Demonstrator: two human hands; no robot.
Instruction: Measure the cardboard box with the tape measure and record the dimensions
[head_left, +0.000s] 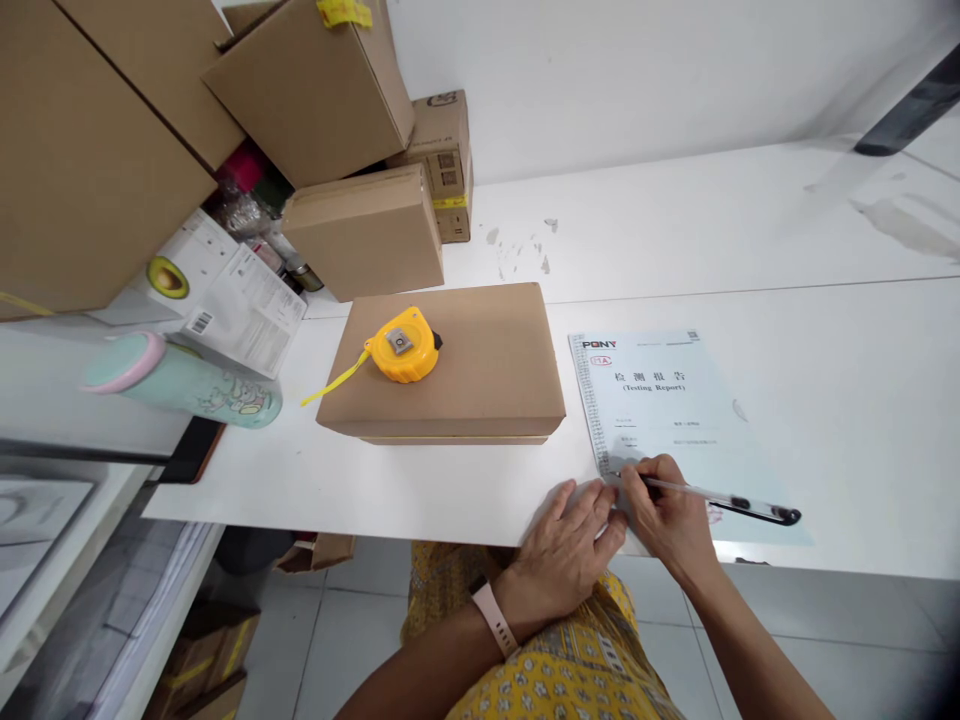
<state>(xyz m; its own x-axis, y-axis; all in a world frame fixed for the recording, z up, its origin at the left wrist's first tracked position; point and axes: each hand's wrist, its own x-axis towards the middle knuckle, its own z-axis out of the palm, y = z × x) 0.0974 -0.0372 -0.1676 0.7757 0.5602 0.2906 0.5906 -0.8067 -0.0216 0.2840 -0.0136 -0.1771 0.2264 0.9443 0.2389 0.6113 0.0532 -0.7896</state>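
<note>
My right hand (664, 510) is closed around a black and clear pen (731, 498), its tip at the lower left margin of a pale blue testing report (660, 385) lying on the white table. Flat at the table's front edge, beside the paper's lower left corner, rests my left hand (574, 545), fingers stretched out and holding nothing. Left of the report lies a closed brown cardboard box (487, 350). On its lid sits a yellow tape measure (405, 345) with a short length of yellow tape out to the left.
A mint green bottle (187, 380) with a pink ring stands at the left, by a white box with an avocado picture (247, 300). Several cardboard boxes (364, 235) are piled at the back left. The white table (862, 420) meets a wall behind.
</note>
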